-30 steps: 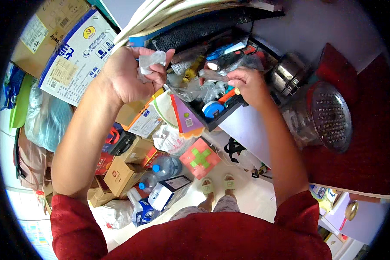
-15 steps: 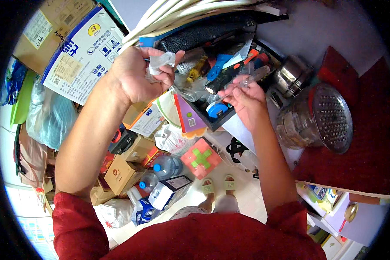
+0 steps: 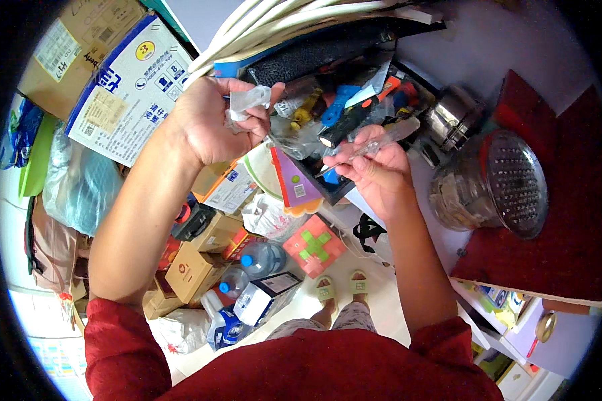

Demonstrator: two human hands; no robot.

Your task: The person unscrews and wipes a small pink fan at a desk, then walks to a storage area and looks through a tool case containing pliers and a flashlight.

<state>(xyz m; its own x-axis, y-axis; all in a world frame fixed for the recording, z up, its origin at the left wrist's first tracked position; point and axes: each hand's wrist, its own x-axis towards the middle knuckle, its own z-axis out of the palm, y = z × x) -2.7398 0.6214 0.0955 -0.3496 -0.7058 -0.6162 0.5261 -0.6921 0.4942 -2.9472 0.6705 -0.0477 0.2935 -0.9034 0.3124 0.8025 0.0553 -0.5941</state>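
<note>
Head view, the only camera. The left hand (image 3: 211, 127) is raised at the left of the black tray (image 3: 336, 195), palm turned inward, its bent fingers grasping a crumpled piece of translucent plastic (image 3: 249, 100). The hold appears light, which would explain why the piece sticks out above the fingertips instead of being crushed in the palm.

The right hand (image 3: 381, 177) is palm up over the near side of the tray. It grasps a thin tool, apparently a screwdriver (image 3: 400, 131) with a clear handle, between thumb and fingers. The handle points away to the right, the shaft toward the lower left (its tip is hard to make out against the clutter). Held crosswise like this, the tool presumably lies in plain sight of the wearer.

The tray is heaped without visible order: a black torch (image 3: 348, 123) lies slantwise on top, a blue tool (image 3: 339, 105) rests beside it, and clear bags fill the left part. A black pouch (image 3: 301, 63) lies along the far side, below a bundle of white cables (image 3: 247, 33), probably laid there for want of room. To the right are a steel pot (image 3: 456, 115) and a perforated steel vessel (image 3: 515, 180), the latter tipped with its holes facing outward
</note>
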